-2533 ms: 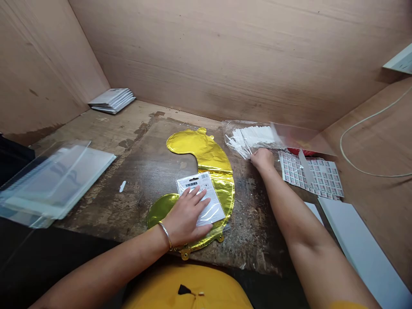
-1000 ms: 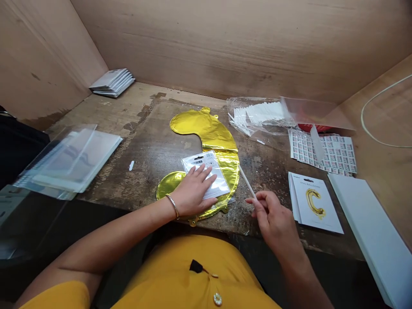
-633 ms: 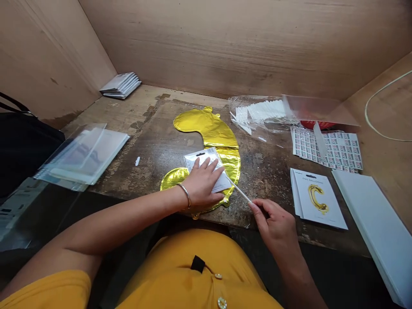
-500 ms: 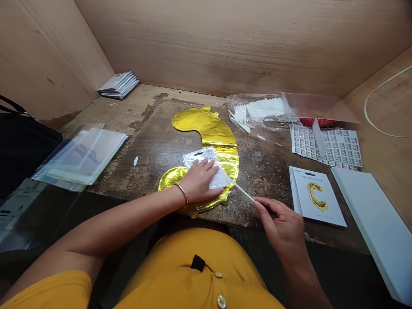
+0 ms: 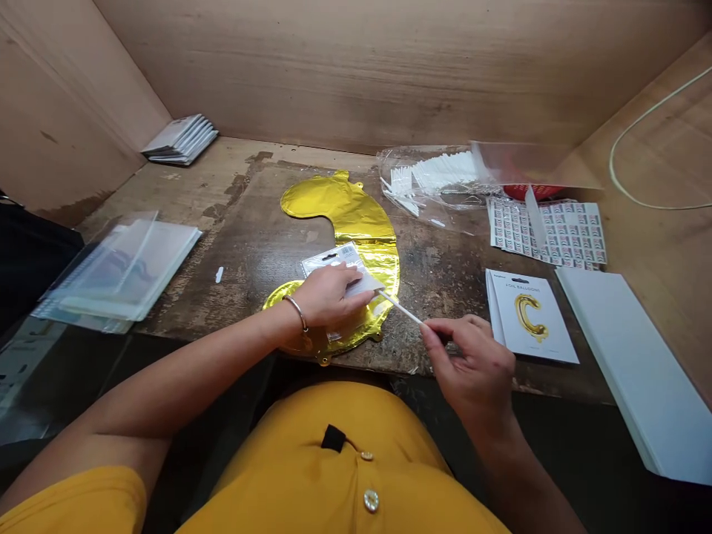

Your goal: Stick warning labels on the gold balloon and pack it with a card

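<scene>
A flat gold foil balloon (image 5: 356, 222), curved like a letter C, lies on the worn table (image 5: 261, 245). On its lower part rests a small clear packet with a white card (image 5: 334, 261). My left hand (image 5: 325, 297) lies on that packet with the fingers curled and the fingertips pressing its edge. My right hand (image 5: 472, 363) pinches a thin white straw (image 5: 400, 310), whose far tip reaches the packet's right edge beside my left fingers.
A clear bag of white straws (image 5: 439, 182), a sticker sheet (image 5: 550, 231), printed balloon cards (image 5: 528, 315) and a white board stack (image 5: 634, 371) lie at the right. Clear sleeves (image 5: 116, 267) sit left, a card stack (image 5: 179, 139) far left. Plywood walls enclose the table.
My right hand left the straw bag with one straw and brought its tip to the packet under my left hand. My left fingers went from flat to curled on the packet.
</scene>
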Demonstrator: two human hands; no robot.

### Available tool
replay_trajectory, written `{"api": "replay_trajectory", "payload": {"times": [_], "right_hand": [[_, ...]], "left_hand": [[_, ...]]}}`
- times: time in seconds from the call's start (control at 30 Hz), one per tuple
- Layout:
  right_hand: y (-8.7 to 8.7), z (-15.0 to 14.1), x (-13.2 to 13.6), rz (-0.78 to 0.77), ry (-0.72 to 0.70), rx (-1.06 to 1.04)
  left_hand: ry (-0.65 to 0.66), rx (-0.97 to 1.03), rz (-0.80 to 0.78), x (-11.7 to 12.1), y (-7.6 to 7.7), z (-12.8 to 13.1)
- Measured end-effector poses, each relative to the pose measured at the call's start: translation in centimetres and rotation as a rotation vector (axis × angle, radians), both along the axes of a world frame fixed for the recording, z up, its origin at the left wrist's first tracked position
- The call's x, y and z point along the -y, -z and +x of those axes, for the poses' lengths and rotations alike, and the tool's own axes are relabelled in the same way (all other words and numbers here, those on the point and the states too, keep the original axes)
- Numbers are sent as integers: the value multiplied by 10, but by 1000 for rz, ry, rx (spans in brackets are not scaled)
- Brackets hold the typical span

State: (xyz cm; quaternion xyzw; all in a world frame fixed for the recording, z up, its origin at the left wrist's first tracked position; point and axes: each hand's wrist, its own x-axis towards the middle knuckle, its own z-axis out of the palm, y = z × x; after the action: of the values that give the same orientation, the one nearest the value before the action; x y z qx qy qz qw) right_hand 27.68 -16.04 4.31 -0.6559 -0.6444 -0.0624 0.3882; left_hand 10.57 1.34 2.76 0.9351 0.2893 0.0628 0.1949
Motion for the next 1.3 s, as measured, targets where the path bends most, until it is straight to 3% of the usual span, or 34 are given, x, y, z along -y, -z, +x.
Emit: {"api": "replay_trajectory", "payload": {"times": [0.2,0.37,0.5,0.63,0.8,0.97,1.1,1.2,1.3], "right_hand": [[33,-7,-34,-171,-42,170],[57,-19,-49,-253,-36,167],[53,-8,-43,-314,-36,102],[44,12,-47,-511,-219,-16],[45,24,-69,-508,-124,185],[44,29,-73,-545,-241,175],[45,28,-74,-542,-250,207],[47,24,-74,-446,-192,272],[51,21,-69,-297,-312,264]], "left_hand": [[8,-7,99,9,5,2],[12,29,134,8,18,0],[-104,-58,154,-1,27,-3],[-92,-120,92,-4,33,-5],[-62,-132,96,-4,33,-6],[-53,-117,104,-2,34,-9],[-55,-98,98,-6,34,-10],[-52,-103,87,-9,32,-8],[-8,-66,129,-3,22,-12]]}}
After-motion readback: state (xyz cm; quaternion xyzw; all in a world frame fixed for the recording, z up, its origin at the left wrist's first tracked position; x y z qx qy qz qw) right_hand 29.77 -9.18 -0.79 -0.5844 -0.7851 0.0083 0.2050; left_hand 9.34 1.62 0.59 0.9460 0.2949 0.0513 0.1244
